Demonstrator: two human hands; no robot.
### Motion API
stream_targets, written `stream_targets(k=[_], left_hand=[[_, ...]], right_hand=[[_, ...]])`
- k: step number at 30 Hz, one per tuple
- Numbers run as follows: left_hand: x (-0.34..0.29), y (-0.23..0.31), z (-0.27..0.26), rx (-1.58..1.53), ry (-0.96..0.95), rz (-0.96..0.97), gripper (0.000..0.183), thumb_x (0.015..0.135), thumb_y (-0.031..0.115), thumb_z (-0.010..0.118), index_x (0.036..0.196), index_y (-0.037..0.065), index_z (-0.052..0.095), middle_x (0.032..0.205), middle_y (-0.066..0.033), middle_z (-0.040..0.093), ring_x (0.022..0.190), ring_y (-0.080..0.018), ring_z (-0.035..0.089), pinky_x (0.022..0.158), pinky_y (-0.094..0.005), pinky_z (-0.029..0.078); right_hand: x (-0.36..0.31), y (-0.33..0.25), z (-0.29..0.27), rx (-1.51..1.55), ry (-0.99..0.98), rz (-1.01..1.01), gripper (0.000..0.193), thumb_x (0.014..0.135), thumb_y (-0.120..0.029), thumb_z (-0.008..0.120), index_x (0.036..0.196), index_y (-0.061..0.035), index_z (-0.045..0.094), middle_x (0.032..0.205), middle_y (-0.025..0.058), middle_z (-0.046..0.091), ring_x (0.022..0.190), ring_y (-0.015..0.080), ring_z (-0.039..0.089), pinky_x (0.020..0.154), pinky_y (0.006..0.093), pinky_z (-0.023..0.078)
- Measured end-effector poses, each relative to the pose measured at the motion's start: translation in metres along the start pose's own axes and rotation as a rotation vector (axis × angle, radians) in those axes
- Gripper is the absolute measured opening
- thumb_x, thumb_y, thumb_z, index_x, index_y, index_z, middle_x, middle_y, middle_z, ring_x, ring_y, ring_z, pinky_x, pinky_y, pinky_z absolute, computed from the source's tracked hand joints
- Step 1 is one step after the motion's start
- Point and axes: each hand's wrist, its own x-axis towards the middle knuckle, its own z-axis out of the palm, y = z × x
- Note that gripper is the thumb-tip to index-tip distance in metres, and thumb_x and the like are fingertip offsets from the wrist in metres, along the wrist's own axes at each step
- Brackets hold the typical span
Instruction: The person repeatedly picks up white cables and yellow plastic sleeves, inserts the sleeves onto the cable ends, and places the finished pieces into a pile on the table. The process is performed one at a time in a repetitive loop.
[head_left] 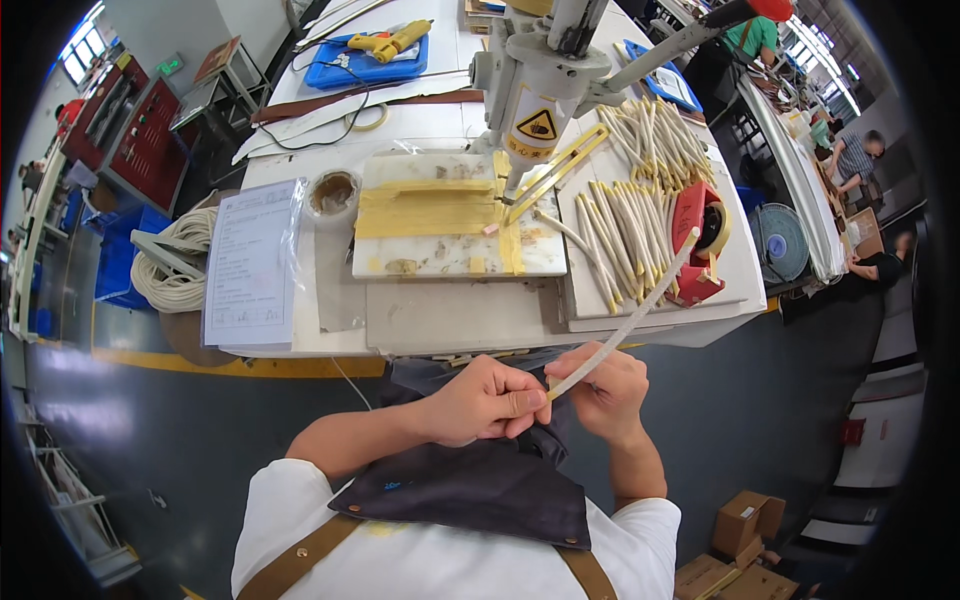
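Observation:
Just off the table's near edge, my left hand pinches the near, yellow-taped end of a short white cord. My right hand is closed around the same end, close to my left fingertips. From there the cord slants up to the right, its far tip in front of a red tape dispenser. Many similar cord pieces with yellow-taped ends lie in bunches on the table's right side. A grey hand press stands over a white slab partly covered in yellow tape.
The press lever reaches up right to a red knob. At left lie a printed sheet, a tape roll and a coil of white rope. A yellow glue gun rests on a blue tray. Cardboard boxes sit lower right.

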Motion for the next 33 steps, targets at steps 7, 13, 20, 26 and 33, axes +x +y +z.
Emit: stream_targets(k=[7, 13, 20, 26, 33], left_hand=[[0.001, 0.001, -0.001, -0.055, -0.027, -0.091, 0.031, 0.106, 0.024, 0.056, 0.112, -0.004, 0.069, 0.069, -0.0032, 0.062, 0.046, -0.0047, 0.045, 0.045, -0.0201, 0.035], [0.001, -0.016, 0.003, 1.196, 0.46, 0.809, 0.028, 0.091, 0.005, 0.069, 0.117, -0.004, 0.068, 0.08, -0.0114, 0.069, 0.068, -0.0195, 0.067, 0.055, -0.0277, 0.052], [-0.004, -0.012, 0.001, 1.578, 0.542, 0.936, 0.036, 0.082, -0.001, 0.076, 0.117, -0.004, 0.067, 0.087, -0.0114, 0.071, 0.07, -0.0224, 0.07, 0.059, -0.0311, 0.056], [-0.004, -0.006, -0.001, 1.131, 0.359, 0.586, 0.021, 0.095, 0.011, 0.068, 0.11, -0.004, 0.07, 0.072, -0.0038, 0.064, 0.058, -0.0147, 0.061, 0.051, -0.027, 0.047], [-0.002, 0.005, -0.023, -0.153, -0.02, -0.2, 0.028, 0.103, 0.021, 0.061, 0.103, -0.005, 0.07, 0.065, 0.0004, 0.058, 0.043, -0.0009, 0.043, 0.039, -0.0179, 0.03]], right_hand=[[0.0, -0.005, 0.021, 0.504, 0.269, 0.276, 0.025, 0.081, 0.003, 0.078, 0.105, 0.0016, 0.074, 0.108, 0.0156, 0.072, 0.095, 0.0228, 0.072, 0.085, 0.0333, 0.059], [-0.026, 0.031, -0.002, 0.634, -0.175, 0.203, 0.053, 0.081, 0.006, 0.076, 0.132, 0.003, 0.062, 0.117, 0.0158, 0.067, 0.103, 0.0251, 0.07, 0.088, 0.0345, 0.059], [-0.019, -0.003, 0.012, 0.776, 0.022, 0.572, 0.023, 0.081, 0.004, 0.079, 0.104, 0.0024, 0.075, 0.097, 0.0116, 0.071, 0.086, 0.0156, 0.068, 0.072, 0.0285, 0.055], [-0.012, 0.008, 0.003, 0.253, -0.058, 0.168, 0.016, 0.079, -0.004, 0.084, 0.093, -0.0011, 0.078, 0.08, 0.0076, 0.072, 0.073, 0.0153, 0.067, 0.062, 0.0287, 0.053], [-0.009, 0.014, 0.007, 0.541, -0.102, 0.133, 0.021, 0.073, -0.006, 0.089, 0.087, 0.0037, 0.076, 0.076, 0.0111, 0.071, 0.067, 0.0156, 0.068, 0.058, 0.0262, 0.052]])
